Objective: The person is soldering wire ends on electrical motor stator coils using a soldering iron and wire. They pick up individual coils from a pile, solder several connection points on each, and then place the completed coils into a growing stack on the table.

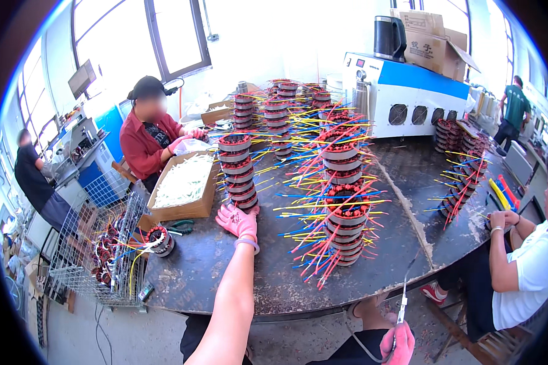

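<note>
My left hand (237, 221), in a pink glove, reaches across the dark table with its fingers spread. Its fingertips are at the foot of a stack of motor stators (237, 173), grey rings with red-wrapped windings. In its own pink glove, my right hand (398, 344) is closed round a corded soldering iron (402, 309) near the table's front edge. The iron's thin tip points up and away. To the right of my left hand, taller stator stacks (346, 210) bristle with red, yellow and blue wire leads.
A cardboard box (209, 204) of small pale pieces stands left of the stack, near a single stator (159, 241) and a wire basket (91, 243). Co-workers sit at the left and right. A blue-and-white machine (402, 91) stands at the back, with more stators (466, 176) in front.
</note>
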`<state>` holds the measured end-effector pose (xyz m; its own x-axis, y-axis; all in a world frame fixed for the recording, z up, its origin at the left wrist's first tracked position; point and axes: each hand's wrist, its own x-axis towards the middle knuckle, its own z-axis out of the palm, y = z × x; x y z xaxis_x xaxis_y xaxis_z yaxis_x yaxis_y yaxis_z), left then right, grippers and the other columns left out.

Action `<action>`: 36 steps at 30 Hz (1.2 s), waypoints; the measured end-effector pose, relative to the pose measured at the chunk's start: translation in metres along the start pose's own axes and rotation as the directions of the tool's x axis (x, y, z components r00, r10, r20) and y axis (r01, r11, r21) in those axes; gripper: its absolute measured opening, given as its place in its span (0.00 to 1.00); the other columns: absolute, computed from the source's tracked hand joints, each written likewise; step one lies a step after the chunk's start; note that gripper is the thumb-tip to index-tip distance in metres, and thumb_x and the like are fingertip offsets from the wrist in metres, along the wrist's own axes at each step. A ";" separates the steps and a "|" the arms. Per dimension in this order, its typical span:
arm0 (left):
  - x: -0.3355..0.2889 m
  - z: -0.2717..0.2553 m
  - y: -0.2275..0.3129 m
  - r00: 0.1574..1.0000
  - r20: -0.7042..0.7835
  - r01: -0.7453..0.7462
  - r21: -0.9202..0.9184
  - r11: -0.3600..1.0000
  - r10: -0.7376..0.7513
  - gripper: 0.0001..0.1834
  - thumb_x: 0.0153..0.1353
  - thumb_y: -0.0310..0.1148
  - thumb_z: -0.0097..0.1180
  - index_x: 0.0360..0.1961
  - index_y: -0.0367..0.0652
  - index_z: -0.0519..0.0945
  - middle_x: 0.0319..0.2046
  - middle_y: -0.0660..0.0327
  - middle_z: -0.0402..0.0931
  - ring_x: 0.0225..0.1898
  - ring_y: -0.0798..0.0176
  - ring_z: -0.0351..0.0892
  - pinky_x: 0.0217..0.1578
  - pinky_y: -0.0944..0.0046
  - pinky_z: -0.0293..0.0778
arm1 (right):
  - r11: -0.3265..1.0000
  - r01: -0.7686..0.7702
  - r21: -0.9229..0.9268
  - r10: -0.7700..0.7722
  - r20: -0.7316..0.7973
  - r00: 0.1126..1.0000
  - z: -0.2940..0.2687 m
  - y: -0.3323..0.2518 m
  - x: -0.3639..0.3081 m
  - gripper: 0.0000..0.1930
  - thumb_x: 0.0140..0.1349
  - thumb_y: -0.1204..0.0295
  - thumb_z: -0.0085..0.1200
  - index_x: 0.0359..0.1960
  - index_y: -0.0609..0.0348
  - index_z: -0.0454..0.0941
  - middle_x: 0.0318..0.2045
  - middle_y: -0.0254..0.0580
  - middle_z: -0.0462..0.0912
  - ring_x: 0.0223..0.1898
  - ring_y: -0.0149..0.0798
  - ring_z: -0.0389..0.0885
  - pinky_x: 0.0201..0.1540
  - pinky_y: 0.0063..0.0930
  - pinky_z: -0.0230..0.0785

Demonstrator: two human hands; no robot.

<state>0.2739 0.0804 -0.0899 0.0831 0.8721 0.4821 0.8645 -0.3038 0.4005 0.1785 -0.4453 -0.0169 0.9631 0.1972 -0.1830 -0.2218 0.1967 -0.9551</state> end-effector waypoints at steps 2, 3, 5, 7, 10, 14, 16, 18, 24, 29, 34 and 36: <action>0.005 0.004 -0.002 1.000 0.012 -0.010 0.010 1.000 0.010 0.56 0.33 0.67 0.72 0.58 0.36 0.72 0.62 0.53 0.66 0.67 0.49 0.58 0.72 0.46 0.44 | 1.000 0.002 -0.022 -0.002 -0.001 1.000 0.001 -0.002 0.003 0.25 0.70 0.53 0.49 0.51 0.67 0.76 0.11 0.25 0.65 0.10 0.19 0.54 0.12 0.18 0.39; 0.009 0.006 -0.002 1.000 0.011 -0.020 0.009 1.000 0.019 0.56 0.32 0.66 0.72 0.58 0.37 0.72 0.61 0.53 0.66 0.67 0.50 0.58 0.72 0.46 0.44 | 1.000 0.014 -0.027 -0.014 0.008 1.000 0.001 -0.003 0.005 0.25 0.70 0.53 0.49 0.51 0.67 0.76 0.10 0.25 0.65 0.10 0.19 0.54 0.12 0.18 0.39; 0.017 0.010 -0.004 0.999 0.008 -0.039 0.005 0.999 0.039 0.55 0.32 0.66 0.73 0.57 0.38 0.72 0.59 0.54 0.68 0.66 0.52 0.59 0.72 0.46 0.45 | 0.998 0.045 -0.052 -0.044 0.020 0.999 0.006 -0.008 0.008 0.24 0.71 0.53 0.49 0.51 0.66 0.77 0.11 0.24 0.64 0.10 0.19 0.54 0.12 0.18 0.40; 0.025 0.015 -0.002 0.999 0.007 -0.044 -0.001 0.999 0.044 0.54 0.32 0.66 0.73 0.56 0.39 0.72 0.58 0.55 0.68 0.66 0.52 0.60 0.72 0.46 0.45 | 0.996 0.050 -0.070 -0.051 -0.012 0.999 0.026 -0.029 0.005 0.17 0.72 0.57 0.47 0.31 0.56 0.68 0.14 0.25 0.61 0.14 0.21 0.54 0.17 0.21 0.41; 0.035 0.020 0.005 0.999 0.029 -0.039 -0.011 0.999 0.039 0.53 0.33 0.66 0.73 0.57 0.41 0.73 0.59 0.56 0.68 0.66 0.54 0.60 0.71 0.47 0.45 | 0.992 0.067 -0.109 -0.072 -0.040 0.997 0.036 -0.037 0.011 0.21 0.73 0.58 0.46 0.21 0.51 0.63 0.15 0.25 0.60 0.15 0.22 0.54 0.19 0.22 0.41; 0.058 0.029 0.007 0.997 0.065 -0.051 0.002 0.999 0.051 0.52 0.34 0.66 0.72 0.58 0.43 0.74 0.60 0.57 0.67 0.66 0.55 0.59 0.71 0.49 0.45 | 0.991 0.054 -0.122 -0.065 -0.083 0.994 0.045 -0.038 0.024 0.21 0.73 0.58 0.47 0.21 0.51 0.64 0.15 0.26 0.60 0.16 0.23 0.54 0.19 0.22 0.41; 0.068 0.041 0.010 0.997 0.015 -0.082 -0.003 0.997 0.082 0.54 0.32 0.67 0.73 0.55 0.41 0.73 0.57 0.57 0.69 0.64 0.55 0.61 0.71 0.47 0.47 | 0.988 0.040 -0.148 -0.054 -0.094 0.994 0.045 -0.041 0.029 0.21 0.73 0.58 0.47 0.21 0.51 0.64 0.15 0.26 0.60 0.16 0.23 0.55 0.19 0.22 0.41; 0.077 0.048 0.014 0.996 0.054 -0.073 -0.031 0.997 0.074 0.53 0.33 0.66 0.72 0.58 0.42 0.72 0.59 0.57 0.67 0.66 0.55 0.60 0.72 0.47 0.45 | 0.988 0.041 -0.149 -0.060 -0.128 0.990 0.047 -0.038 0.038 0.20 0.72 0.58 0.48 0.21 0.52 0.65 0.15 0.26 0.60 0.16 0.22 0.55 0.20 0.22 0.41; 0.112 0.078 0.025 0.993 0.099 -0.060 -0.095 0.994 0.070 0.53 0.37 0.65 0.71 0.61 0.41 0.71 0.61 0.56 0.66 0.67 0.55 0.59 0.72 0.47 0.45 | 0.985 0.039 -0.167 -0.073 -0.201 0.977 0.060 -0.043 0.062 0.18 0.72 0.58 0.48 0.25 0.52 0.68 0.16 0.25 0.60 0.17 0.22 0.55 0.20 0.21 0.41; 0.145 0.102 0.029 0.994 0.086 -0.065 -0.089 0.994 0.073 0.54 0.38 0.65 0.70 0.62 0.40 0.71 0.62 0.55 0.65 0.65 0.50 0.61 0.69 0.50 0.50 | 0.986 0.033 -0.163 -0.076 -0.262 0.962 0.069 -0.041 0.082 0.15 0.71 0.57 0.49 0.30 0.52 0.72 0.17 0.23 0.61 0.18 0.21 0.55 0.21 0.20 0.42; 0.169 0.124 0.036 0.993 0.063 -0.086 -0.135 0.987 0.095 0.49 0.37 0.61 0.73 0.59 0.45 0.75 0.61 0.56 0.64 0.60 0.47 0.64 0.66 0.51 0.55 | 0.986 0.018 -0.164 -0.077 -0.363 0.929 0.075 -0.034 0.100 0.13 0.71 0.57 0.49 0.34 0.52 0.75 0.18 0.23 0.62 0.19 0.20 0.55 0.21 0.20 0.43; 0.179 0.129 0.037 0.991 0.094 -0.075 -0.178 0.981 0.093 0.47 0.37 0.59 0.75 0.58 0.46 0.76 0.61 0.55 0.64 0.60 0.47 0.65 0.65 0.51 0.57 | 0.987 -0.009 -0.161 -0.065 -0.452 0.889 0.080 -0.035 0.106 0.14 0.71 0.57 0.50 0.35 0.52 0.76 0.18 0.23 0.62 0.19 0.21 0.56 0.21 0.19 0.43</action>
<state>0.3850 0.2746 -0.0891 0.2092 0.8724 0.4418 0.7536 -0.4318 0.4956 0.2756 -0.3541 0.0157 0.9400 -0.2719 -0.2061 -0.2035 0.0381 -0.9783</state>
